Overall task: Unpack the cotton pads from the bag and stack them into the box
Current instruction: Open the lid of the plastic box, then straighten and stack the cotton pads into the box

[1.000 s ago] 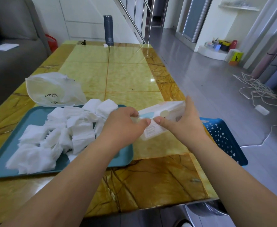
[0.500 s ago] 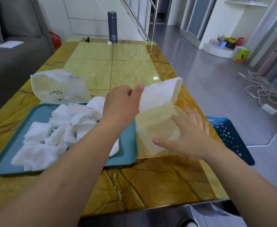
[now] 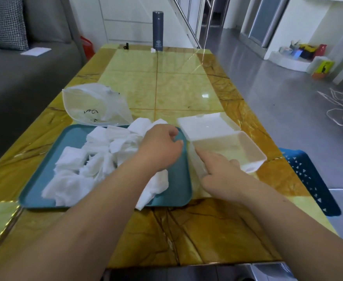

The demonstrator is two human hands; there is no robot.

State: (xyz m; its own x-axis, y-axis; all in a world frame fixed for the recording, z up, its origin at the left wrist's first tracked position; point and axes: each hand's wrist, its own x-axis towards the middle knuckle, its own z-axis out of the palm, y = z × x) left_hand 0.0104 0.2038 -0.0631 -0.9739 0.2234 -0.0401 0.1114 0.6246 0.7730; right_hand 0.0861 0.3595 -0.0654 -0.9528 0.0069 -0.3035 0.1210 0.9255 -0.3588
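Observation:
A pile of white cotton pads point(image 3: 97, 155) lies on a teal tray point(image 3: 178, 191) at the table's near left. Behind the tray the clear plastic bag point(image 3: 93, 106) lies slack and looks empty. The translucent white box point(image 3: 245, 153) stands open to the right of the tray, its lid point(image 3: 207, 124) folded flat back, nothing inside. My right hand point(image 3: 221, 173) grips the box's near left wall, index finger stretched along the rim. Over the tray's right end, above the pads, my left hand point(image 3: 160, 147) hovers with loosely curled fingers that hold nothing.
The yellow marble table point(image 3: 186, 88) carries a dark flask point(image 3: 157, 31) at its far end. A blue perforated basket point(image 3: 308, 179) sits beside the table's right edge. A grey sofa point(image 3: 24, 78) runs along the left, and white cables point(image 3: 341, 110) lie on the floor at right.
The shut box held between both hands was opened: my left hand lifted the lid, which now lies flat back. That hand moved left over the tray; my right hand took the box's near wall.

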